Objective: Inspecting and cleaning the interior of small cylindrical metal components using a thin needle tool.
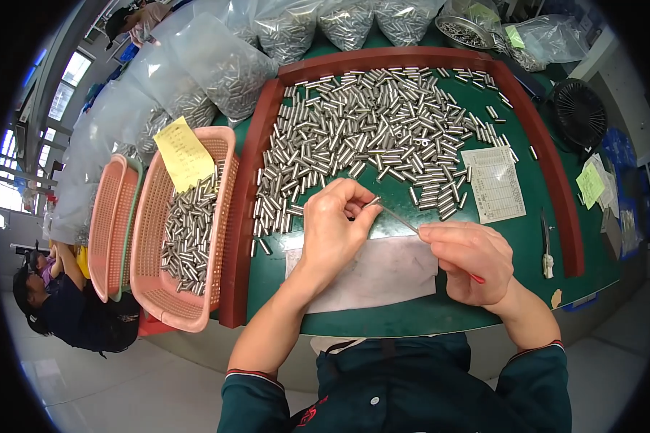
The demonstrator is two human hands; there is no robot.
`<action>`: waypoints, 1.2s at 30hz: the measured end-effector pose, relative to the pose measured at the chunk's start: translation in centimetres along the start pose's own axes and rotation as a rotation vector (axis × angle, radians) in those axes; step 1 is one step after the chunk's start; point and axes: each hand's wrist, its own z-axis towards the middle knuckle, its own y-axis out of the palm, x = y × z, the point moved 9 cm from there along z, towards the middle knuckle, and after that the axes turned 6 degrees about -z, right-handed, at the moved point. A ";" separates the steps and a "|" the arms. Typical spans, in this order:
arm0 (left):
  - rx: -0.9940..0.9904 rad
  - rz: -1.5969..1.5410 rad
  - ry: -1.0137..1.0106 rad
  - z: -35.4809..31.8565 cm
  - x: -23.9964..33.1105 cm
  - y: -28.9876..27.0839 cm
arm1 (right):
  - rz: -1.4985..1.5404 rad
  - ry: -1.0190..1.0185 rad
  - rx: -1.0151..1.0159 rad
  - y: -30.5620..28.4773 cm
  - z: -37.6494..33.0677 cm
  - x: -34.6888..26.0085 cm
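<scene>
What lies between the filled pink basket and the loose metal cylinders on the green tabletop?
In the head view, a dark red rail runs between them.

I see a thin grey rod (399,220), red at its lower end, slanting from the right grip (477,254). Its tip meets a small silvery pin (375,201), partly covered in the left grip (334,225).

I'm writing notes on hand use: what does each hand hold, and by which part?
The right hand holds a thin rod by its red-ended part. The left hand pinches a small metal piece; where exactly is too small to tell.
</scene>
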 end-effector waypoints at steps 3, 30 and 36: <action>-0.006 -0.057 -0.050 0.2 -1.0 -0.4 | 0.020 0.029 0.060 -0.8 -0.1 0.2; -0.152 -0.591 -0.230 -0.4 -1.8 1.7 | 0.006 0.066 0.142 -1.7 -0.4 1.4; -0.071 -0.551 -0.215 0.1 -2.2 0.5 | 0.005 0.000 0.054 -0.6 0.1 0.6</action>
